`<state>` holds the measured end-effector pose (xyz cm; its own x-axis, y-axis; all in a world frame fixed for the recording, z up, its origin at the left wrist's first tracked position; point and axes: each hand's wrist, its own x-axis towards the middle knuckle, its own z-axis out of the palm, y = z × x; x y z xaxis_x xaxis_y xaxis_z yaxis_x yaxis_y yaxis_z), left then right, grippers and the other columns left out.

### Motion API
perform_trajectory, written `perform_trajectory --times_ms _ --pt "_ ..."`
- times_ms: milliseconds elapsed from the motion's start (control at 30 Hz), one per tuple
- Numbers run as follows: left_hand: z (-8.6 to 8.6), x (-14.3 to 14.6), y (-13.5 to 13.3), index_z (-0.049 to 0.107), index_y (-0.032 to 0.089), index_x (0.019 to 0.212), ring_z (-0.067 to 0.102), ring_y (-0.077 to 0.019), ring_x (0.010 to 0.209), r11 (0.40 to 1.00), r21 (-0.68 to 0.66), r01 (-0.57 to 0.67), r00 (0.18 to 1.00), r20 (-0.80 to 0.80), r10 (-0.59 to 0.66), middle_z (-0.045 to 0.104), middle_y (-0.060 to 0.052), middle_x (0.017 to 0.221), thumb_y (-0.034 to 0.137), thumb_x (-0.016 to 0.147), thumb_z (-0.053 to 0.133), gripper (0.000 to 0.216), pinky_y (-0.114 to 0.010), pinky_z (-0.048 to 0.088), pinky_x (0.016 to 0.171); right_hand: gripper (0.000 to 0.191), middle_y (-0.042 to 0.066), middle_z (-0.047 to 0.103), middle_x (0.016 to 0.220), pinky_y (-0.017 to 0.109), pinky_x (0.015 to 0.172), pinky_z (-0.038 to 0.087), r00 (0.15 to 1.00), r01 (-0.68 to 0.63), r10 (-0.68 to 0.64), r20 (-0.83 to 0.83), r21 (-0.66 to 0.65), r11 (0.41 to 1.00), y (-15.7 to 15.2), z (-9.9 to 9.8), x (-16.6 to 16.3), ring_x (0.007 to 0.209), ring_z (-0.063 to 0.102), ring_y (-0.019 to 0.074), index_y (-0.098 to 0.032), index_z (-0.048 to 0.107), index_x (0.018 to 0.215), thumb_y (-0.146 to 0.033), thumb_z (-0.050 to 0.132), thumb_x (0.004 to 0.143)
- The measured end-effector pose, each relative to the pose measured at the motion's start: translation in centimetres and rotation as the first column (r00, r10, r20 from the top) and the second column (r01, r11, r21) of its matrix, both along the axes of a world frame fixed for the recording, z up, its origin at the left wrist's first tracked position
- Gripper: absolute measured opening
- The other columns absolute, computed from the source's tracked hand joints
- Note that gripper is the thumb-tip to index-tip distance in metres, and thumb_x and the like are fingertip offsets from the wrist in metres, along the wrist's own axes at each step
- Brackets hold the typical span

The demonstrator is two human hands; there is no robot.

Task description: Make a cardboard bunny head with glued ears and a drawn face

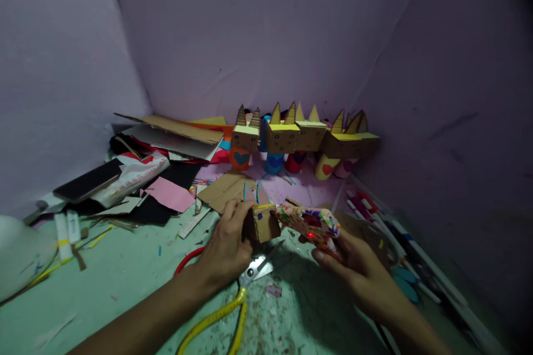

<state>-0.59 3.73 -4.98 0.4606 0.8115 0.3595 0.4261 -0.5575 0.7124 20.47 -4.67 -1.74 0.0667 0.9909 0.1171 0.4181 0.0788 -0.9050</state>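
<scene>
My left hand [229, 241] grips a small cardboard box head [267, 226] with a yellow top edge, dark blue eye spots and two pointed ears edged in blue. In my right hand [353, 266] is a glue gun [308, 224] with a colourful patterned body and a lit red light. Its tip points left and meets the box's upper right edge; whether it touches cannot be made out. Below the box lie scissors [250, 273] with yellow handles, blades apart. A red handle loop [187, 259] shows partly behind my left wrist.
Along the back stand several cardboard animal figures [281, 138] on coloured tubes with hearts. Cardboard sheets [179, 130], pink paper [170, 194] and scraps pile up at left. Markers [416, 247] line the right side. A whitish rounded object [20, 258] sits at the left edge.
</scene>
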Motion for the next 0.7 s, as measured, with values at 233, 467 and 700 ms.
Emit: perform_trajectory --times_ms 233,467,700 --pt "0.1 -0.04 0.06 0.045 0.024 0.117 0.05 -0.0226 0.104 1.0 -0.011 0.013 1.0 -0.012 -0.013 0.049 -0.006 0.111 -0.001 0.065 0.05 0.057 -0.038 0.043 0.089 0.021 0.008 0.068 0.079 0.04 0.074 0.053 0.999 0.001 -0.001 0.049 -0.005 1.0 0.03 -0.22 0.04 0.072 0.063 0.0236 -0.018 0.064 0.092 -0.028 0.057 0.075" --pt "-0.15 -0.05 0.17 0.045 0.025 0.117 0.049 -0.0233 0.104 0.999 0.031 0.017 1.0 0.014 -0.017 0.05 -0.006 0.11 -0.002 0.064 0.048 0.06 -0.04 0.043 0.089 0.026 0.006 0.066 0.076 0.037 0.069 0.053 0.994 -0.011 0.009 0.108 0.022 1.0 -0.12 -0.01 0.0 0.069 0.061 0.0214 -0.017 0.064 0.097 -0.028 0.055 0.076" --pt "0.18 0.03 0.12 0.047 0.025 0.116 0.05 -0.0243 0.103 1.0 0.019 0.019 1.0 -0.003 -0.019 0.05 -0.007 0.11 -0.002 0.064 0.049 0.058 -0.04 0.043 0.087 0.028 0.005 0.064 0.071 0.039 0.068 0.052 0.991 -0.006 0.003 0.134 0.018 1.0 -0.02 0.12 -0.08 0.063 0.057 0.0208 -0.017 0.065 0.099 -0.028 0.054 0.076"
